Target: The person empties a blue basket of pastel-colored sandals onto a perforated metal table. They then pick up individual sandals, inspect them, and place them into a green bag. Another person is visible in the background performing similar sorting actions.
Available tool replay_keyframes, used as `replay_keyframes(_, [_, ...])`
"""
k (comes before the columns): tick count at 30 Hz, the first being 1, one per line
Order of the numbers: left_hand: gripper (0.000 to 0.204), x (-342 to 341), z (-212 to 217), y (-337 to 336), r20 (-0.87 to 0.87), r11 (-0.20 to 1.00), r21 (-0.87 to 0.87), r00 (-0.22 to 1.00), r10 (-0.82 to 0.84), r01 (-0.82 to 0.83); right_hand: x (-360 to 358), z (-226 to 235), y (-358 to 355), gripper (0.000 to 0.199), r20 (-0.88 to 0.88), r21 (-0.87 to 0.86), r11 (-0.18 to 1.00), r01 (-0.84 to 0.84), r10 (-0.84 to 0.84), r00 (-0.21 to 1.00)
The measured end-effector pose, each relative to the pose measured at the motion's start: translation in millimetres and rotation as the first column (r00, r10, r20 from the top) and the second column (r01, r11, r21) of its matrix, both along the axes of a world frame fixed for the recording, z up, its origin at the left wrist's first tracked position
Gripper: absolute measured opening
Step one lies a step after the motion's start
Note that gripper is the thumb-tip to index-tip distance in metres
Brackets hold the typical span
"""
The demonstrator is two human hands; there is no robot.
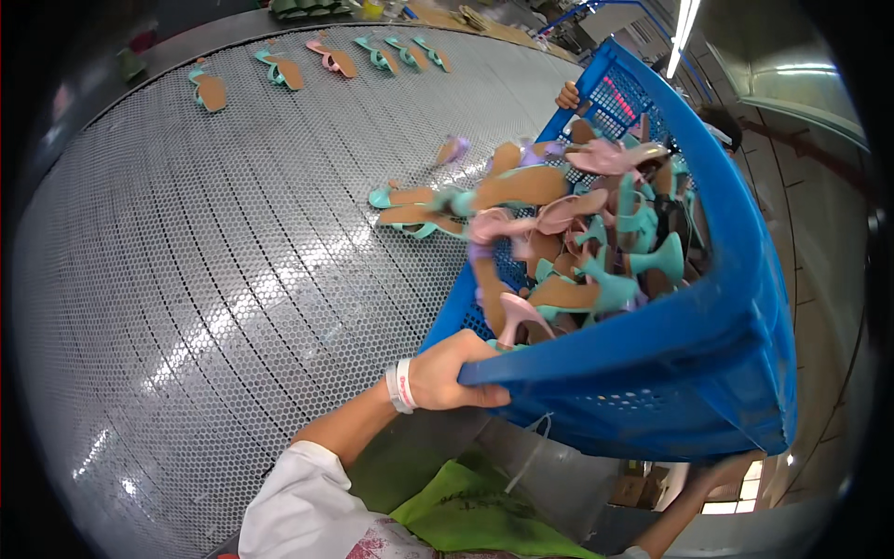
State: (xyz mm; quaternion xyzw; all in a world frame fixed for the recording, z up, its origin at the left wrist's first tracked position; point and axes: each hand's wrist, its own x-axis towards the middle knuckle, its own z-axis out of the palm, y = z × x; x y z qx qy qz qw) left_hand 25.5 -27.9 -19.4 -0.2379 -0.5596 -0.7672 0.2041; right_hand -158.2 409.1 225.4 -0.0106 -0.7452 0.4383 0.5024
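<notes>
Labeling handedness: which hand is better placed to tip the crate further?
Left, probably. The left hand grips the blue crate at its near rim, in plain view; the right forearm goes under the crate, its grip hidden. Shoes are spilling onto the belt.

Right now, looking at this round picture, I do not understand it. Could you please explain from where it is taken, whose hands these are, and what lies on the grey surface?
The picture comes from a wide fisheye camera worn on a person's head, looking down, so straight edges bend near the rim. There is no robot; a person works with bare hands.

The left hand, wearing a wristband, grips the near rim of a big blue plastic crate. The right hand is hidden under the crate; only its forearm shows at the lower right. Another hand holds the far corner.

The crate is tipped toward a grey perforated metal surface. Heeled shoes in teal, pink and lilac fill it, and some appear to be spilling out. A teal pair lies beside the crate; more shoes lie along the far edge.
</notes>
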Motion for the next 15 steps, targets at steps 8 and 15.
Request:
replay_keyframes(8, [0.035,6.1,-23.4,-11.8,0.057,0.855,0.471,0.96,-0.274,0.216,-20.5,66.6,-40.9,0.065,-0.312,0.508,0.782,0.361,-0.223,0.923])
replay_keyframes(15, [0.032,44.5,-16.7,-21.6,-0.064,0.718,0.671,0.98,-0.19,0.183,39.1,117.2,-140.0,0.062,-0.064,0.321,0.914,-0.248,0.282,0.957])
